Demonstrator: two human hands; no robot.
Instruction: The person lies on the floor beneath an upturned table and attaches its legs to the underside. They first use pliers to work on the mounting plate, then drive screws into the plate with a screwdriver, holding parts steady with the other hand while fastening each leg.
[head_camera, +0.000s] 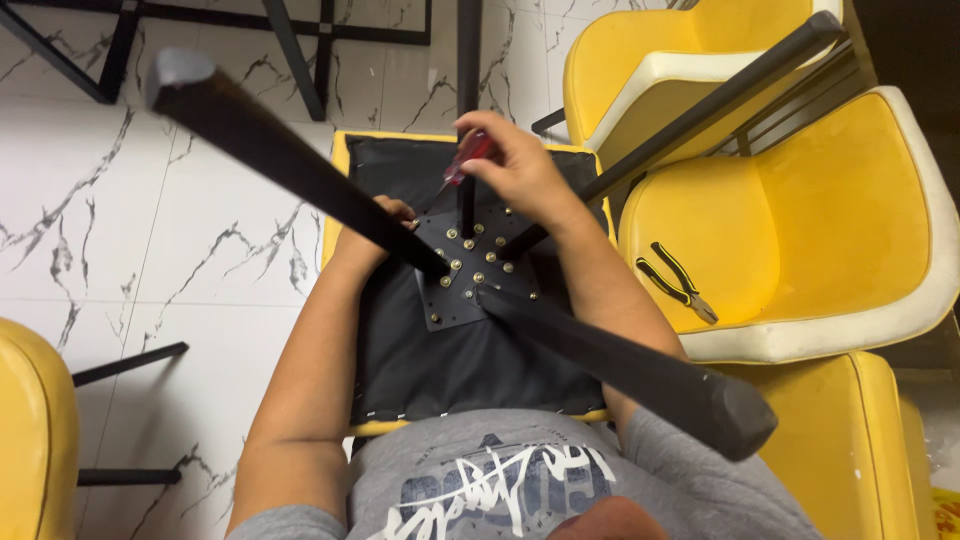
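Observation:
An upturned yellow chair (345, 160) lies in front of me, its black underside facing up with a dark metal plate (475, 270) studded with several screws. Black legs (270, 150) rise from the plate toward the camera. My right hand (520, 165) is shut on a red-handled screwdriver (465, 160), its tip pointing down-left at the plate's far corner. My left hand (385, 215) reaches under the near-left leg and rests by the plate's left edge; its fingers are mostly hidden behind that leg.
Stacked yellow chairs (800, 220) stand at the right, with black-and-yellow pliers (675, 280) lying on one seat. Another yellow chair (30, 430) is at the left edge. White marble floor (150, 260) surrounds; a black metal frame (290, 40) stands at the far side.

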